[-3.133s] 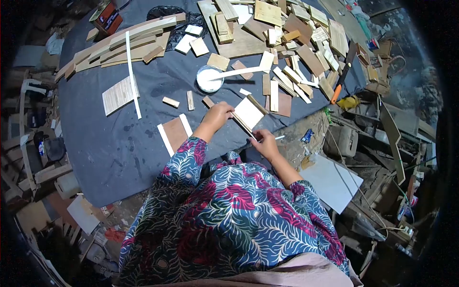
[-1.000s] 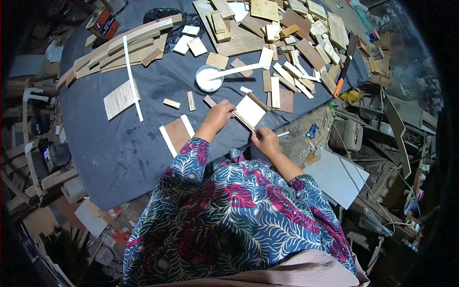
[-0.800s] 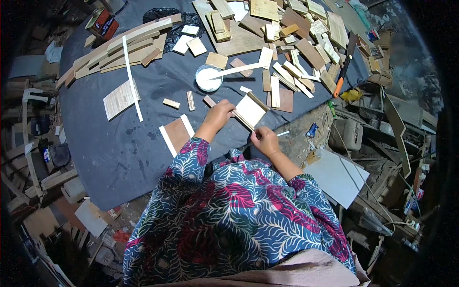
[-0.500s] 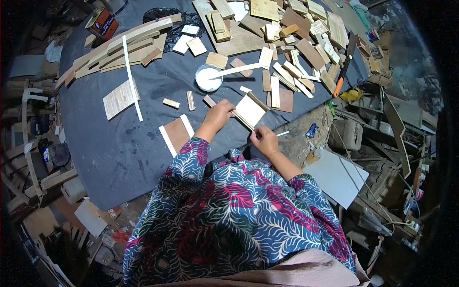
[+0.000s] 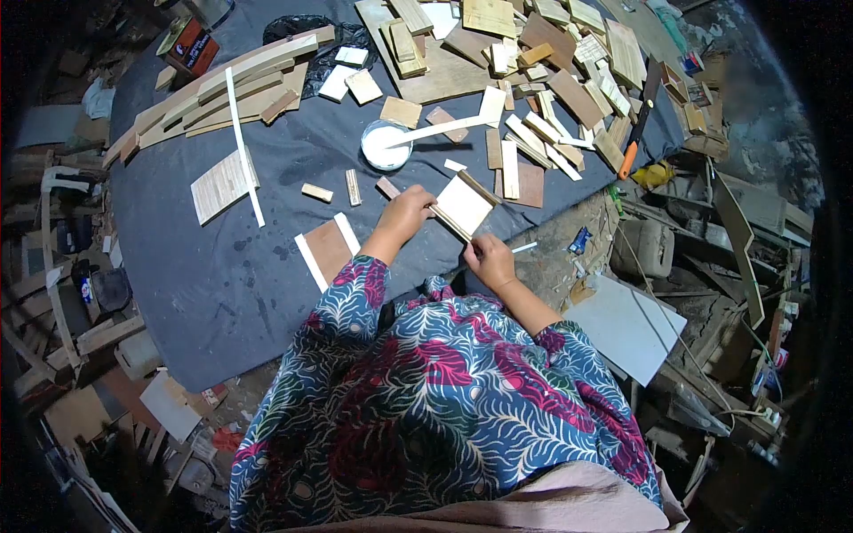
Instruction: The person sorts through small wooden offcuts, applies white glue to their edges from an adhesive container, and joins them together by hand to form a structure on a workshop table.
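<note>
Between left hand (image 5: 408, 213) and right hand (image 5: 491, 260), each grip pinching an end, lies a wooden strip (image 5: 452, 224).

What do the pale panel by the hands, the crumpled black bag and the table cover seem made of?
Pale panel: probably wood or board; smooth, flat face, finish unclear.
Black bag: likely thin plastic; glossy creases.
Table cover: apparently cloth; matte, with soft wrinkles.

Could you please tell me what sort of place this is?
Probably a small, informal woodworking space: cut wood pieces lie heaped over a dark cloth, near a tub of white substance, perhaps glue, and a long tool with an orange end.
</note>
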Motion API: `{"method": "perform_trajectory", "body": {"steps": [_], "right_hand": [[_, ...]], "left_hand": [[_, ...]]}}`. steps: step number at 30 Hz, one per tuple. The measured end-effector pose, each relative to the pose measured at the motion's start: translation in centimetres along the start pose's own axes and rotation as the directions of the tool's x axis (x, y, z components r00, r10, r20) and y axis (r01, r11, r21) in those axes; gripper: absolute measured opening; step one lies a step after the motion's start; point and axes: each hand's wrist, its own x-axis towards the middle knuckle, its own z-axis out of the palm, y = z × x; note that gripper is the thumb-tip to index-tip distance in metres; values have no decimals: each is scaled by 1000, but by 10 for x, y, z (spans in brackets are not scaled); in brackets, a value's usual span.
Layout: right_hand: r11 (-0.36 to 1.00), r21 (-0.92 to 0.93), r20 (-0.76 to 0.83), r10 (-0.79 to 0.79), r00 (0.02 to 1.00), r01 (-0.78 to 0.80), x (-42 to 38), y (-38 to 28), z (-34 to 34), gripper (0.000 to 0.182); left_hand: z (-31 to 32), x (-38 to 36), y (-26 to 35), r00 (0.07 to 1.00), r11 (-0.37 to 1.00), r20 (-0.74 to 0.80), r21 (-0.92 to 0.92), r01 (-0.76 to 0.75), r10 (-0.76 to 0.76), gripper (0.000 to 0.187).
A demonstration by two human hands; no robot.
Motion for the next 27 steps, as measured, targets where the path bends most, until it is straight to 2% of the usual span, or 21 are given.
{"method": "perform_trajectory", "body": {"steps": [8, 12, 15, 18, 21, 27], "right_hand": [[1000, 4, -3, 0, 1000, 0, 1, -2, -5, 10], [994, 65, 18, 83, 996, -84, 2, -7, -19, 12], [986, 108, 42, 123, 992, -127, 8, -9, -34, 14], [975, 151, 41, 159, 986, -163, 14, -11, -45, 15], [950, 150, -5, 278, 961, -274, 22, -16, -57, 17], [922, 265, -57, 307, 950, -282, 29, -6, -63, 18]], "left_hand": [[1, -2, -2, 999, 999, -16, -16, -35, 35, 20], [-6, 1, 8, 1000, 999, -3, -23, -30, 30, 21], [-13, 9, 15, 1000, 992, -9, -124, -22, 21, 21], [-13, 20, 15, 998, 975, 68, -219, 28, -14, 22], [-14, 30, 21, 998, 943, 59, -331, 28, -9, 24], [-11, 40, 24, 997, 938, 76, -342, 48, -24, 24]]}}
